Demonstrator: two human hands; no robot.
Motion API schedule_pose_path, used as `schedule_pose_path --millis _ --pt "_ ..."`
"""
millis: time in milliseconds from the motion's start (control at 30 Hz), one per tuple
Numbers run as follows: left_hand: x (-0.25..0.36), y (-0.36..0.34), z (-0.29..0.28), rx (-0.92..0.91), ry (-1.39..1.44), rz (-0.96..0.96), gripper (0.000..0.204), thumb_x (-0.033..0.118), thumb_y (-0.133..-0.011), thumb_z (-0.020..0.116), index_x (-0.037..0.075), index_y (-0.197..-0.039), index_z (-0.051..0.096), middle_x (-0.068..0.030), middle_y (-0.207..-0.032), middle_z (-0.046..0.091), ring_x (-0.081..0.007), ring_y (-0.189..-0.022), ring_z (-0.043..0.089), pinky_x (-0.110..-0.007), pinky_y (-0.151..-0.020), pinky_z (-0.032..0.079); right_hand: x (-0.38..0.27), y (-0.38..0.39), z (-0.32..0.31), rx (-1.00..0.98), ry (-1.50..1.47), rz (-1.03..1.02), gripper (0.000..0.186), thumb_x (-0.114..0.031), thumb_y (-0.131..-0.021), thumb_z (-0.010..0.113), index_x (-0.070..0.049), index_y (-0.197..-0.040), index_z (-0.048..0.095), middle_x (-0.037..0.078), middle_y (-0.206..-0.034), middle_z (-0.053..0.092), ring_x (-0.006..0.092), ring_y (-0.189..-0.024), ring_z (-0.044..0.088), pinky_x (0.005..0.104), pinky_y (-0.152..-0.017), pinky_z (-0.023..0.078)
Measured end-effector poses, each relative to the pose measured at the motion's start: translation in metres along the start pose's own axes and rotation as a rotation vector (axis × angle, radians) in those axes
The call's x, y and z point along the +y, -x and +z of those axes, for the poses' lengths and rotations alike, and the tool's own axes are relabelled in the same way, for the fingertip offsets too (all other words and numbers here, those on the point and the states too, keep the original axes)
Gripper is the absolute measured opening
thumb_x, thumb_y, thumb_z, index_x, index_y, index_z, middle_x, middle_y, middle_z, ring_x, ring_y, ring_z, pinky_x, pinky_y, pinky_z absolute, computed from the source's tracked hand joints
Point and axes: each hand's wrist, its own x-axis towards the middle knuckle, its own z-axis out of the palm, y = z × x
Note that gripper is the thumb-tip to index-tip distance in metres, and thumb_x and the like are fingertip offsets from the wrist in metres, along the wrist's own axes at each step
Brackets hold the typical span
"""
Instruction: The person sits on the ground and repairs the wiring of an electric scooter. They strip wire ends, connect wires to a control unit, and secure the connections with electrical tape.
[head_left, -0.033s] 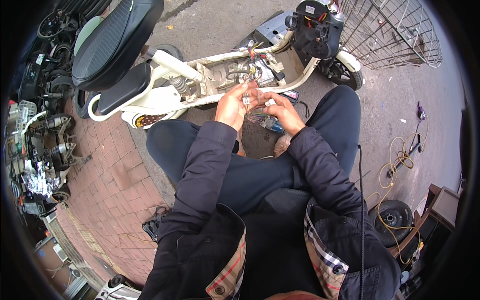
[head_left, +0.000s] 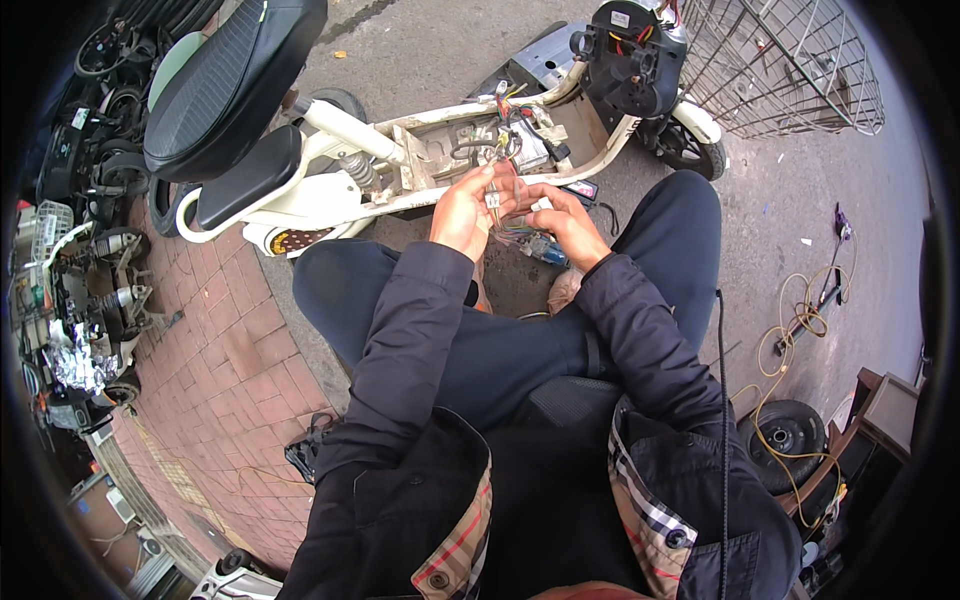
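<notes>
My left hand [head_left: 462, 215] is closed on a small white wire connector [head_left: 492, 201] with thin wires running from it. Close beside it, my right hand [head_left: 570, 224] pinches another small pale connector [head_left: 542, 204], its fingertips partly hiding it. Below the fingers hangs a bundle of thin coloured wires [head_left: 513, 235], by a blue part [head_left: 546, 249] whose kind I cannot make out. Just beyond both hands lies the open floor section of a cream electric scooter [head_left: 430, 160], with loose wiring [head_left: 503, 150] and a silvery box [head_left: 530, 152] inside.
A black scooter seat [head_left: 235, 85] rises at the far left, and a wire basket [head_left: 770, 65] at the far right. A small device with a screen [head_left: 580, 189] lies by the frame. Yellow cable [head_left: 775, 400] and a wheel [head_left: 785, 433] are on the right.
</notes>
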Motion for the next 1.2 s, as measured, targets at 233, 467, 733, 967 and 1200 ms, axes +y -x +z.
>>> schedule_pose_path --millis 233,467,733,967,1200 --pt "0.0 -0.001 0.002 -0.01 0.076 -0.014 0.042 0.014 -0.102 0.044 -0.004 -0.139 0.049 -0.0195 -0.131 0.063 -0.0293 -0.122 0.063 -0.04 -0.106 0.05 0.011 -0.006 0.0 0.129 -0.06 0.009 0.015 -0.01 -0.096 0.063 0.001 -0.106 0.064 0.008 -0.09 0.073 0.014 -0.08 0.067 0.029 -0.081 0.052" --pt "-0.003 -0.006 0.003 -0.073 0.106 -0.024 0.049 0.008 -0.098 0.041 -0.006 -0.145 0.042 -0.0232 -0.143 0.056 -0.0326 -0.132 0.057 -0.043 -0.113 0.047 0.007 -0.002 -0.006 0.196 -0.037 -0.061 0.012 -0.011 -0.097 0.064 0.0 -0.097 0.067 0.007 -0.082 0.072 0.0124 -0.074 0.066 0.0275 -0.074 0.053" --pt "-0.002 -0.005 0.01 -0.128 0.137 -0.018 0.054 0.006 -0.097 0.036 -0.008 -0.149 0.036 -0.0255 -0.149 0.05 -0.0357 -0.138 0.052 -0.045 -0.118 0.042 0.009 -0.005 -0.009 0.212 -0.086 -0.058 0.011 -0.011 -0.097 0.064 -0.001 -0.097 0.068 0.006 -0.081 0.071 0.0125 -0.073 0.067 0.0276 -0.073 0.053" --pt "0.0 -0.004 0.014 -0.135 0.199 -0.037 0.055 0.008 -0.097 0.04 -0.008 -0.149 0.036 -0.0258 -0.149 0.05 -0.0362 -0.138 0.052 -0.046 -0.118 0.041 0.009 -0.005 -0.011 0.203 -0.117 -0.062 0.013 -0.013 -0.097 0.062 -0.001 -0.097 0.068 0.006 -0.082 0.072 0.0129 -0.075 0.067 0.0281 -0.074 0.054" --pt "0.001 -0.002 0.016 -0.128 0.165 -0.021 0.053 0.009 -0.097 0.04 -0.006 -0.147 0.037 -0.0267 -0.147 0.05 -0.0365 -0.136 0.053 -0.047 -0.116 0.043 0.01 -0.005 -0.012 0.204 -0.151 -0.083 0.014 -0.012 -0.095 0.059 -0.001 -0.098 0.067 0.008 -0.086 0.072 0.0147 -0.077 0.068 0.0296 -0.077 0.055"
